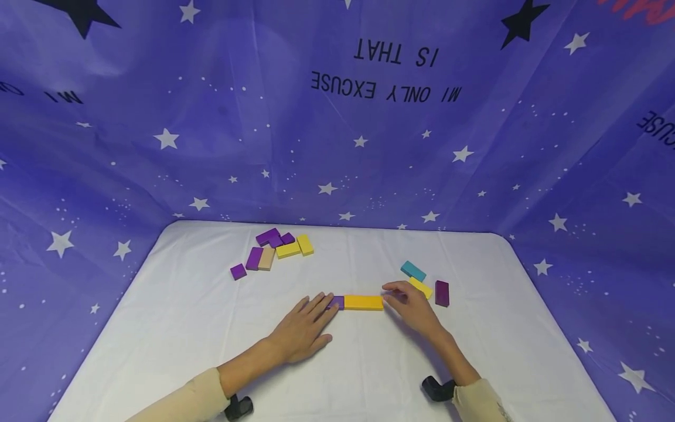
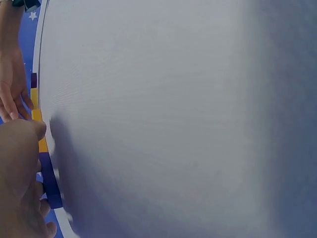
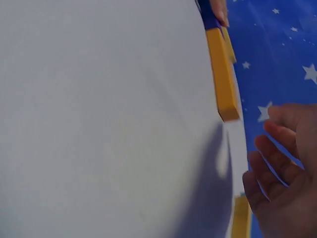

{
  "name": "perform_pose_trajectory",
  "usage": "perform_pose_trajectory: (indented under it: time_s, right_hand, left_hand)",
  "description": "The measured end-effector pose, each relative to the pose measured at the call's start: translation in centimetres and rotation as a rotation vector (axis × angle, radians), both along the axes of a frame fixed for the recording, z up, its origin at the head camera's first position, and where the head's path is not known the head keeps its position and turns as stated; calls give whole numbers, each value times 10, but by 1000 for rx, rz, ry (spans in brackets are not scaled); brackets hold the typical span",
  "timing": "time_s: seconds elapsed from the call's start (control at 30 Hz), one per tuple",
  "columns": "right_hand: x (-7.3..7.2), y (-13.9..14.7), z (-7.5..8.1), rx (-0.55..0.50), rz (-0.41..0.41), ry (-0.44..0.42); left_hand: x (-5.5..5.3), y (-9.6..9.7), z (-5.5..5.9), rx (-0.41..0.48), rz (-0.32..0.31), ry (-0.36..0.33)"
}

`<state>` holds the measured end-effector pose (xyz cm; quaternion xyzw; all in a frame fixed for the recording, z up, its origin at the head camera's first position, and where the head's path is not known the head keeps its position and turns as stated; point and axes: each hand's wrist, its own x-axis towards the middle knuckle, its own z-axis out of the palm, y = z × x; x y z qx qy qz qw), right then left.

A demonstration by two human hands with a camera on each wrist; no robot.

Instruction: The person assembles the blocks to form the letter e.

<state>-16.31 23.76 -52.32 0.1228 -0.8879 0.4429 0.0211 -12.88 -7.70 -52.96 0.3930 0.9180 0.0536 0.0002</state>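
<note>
On the white cloth, a purple block and a longer orange-yellow block lie end to end in a row. My left hand rests over the purple block with its fingers extended, hiding the block's left part. In the left wrist view more of that purple block shows beside the fingers. My right hand hovers by the right end of the row, fingers loosely bent and holding nothing. The right wrist view has a gap between this hand and the end of the orange-yellow block.
Right of the row lie a teal block, a yellow block partly behind the right hand, and a dark purple block. At the back left, several purple and yellow blocks cluster around a beige block. A starry blue-purple curtain borders the table.
</note>
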Motion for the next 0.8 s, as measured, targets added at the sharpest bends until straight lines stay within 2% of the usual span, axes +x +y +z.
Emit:
perform_pose_trajectory:
  time_s: [0.17,0.4,0.5,0.6,0.7,0.8]
  right_hand:
    - [3,22,7,40,-117,74]
    - [9,60,9,71,-298,83]
    - [12,73,7,92,-393,30]
    - [13,83,6,107,-454,-41]
    - [15,89,4,135,-472,-105]
    - [15,91,2,163,-474,-131]
  left_hand:
    - [1,0,0,-3,9,-4]
    - [0,1,1,1,9,-8]
    - [0,1,2,-7,10,-12]
    - [0,1,2,-13,10,-15]
    - [0,1,2,-13,9,-18]
    - [0,0,2,-10,9,-19]
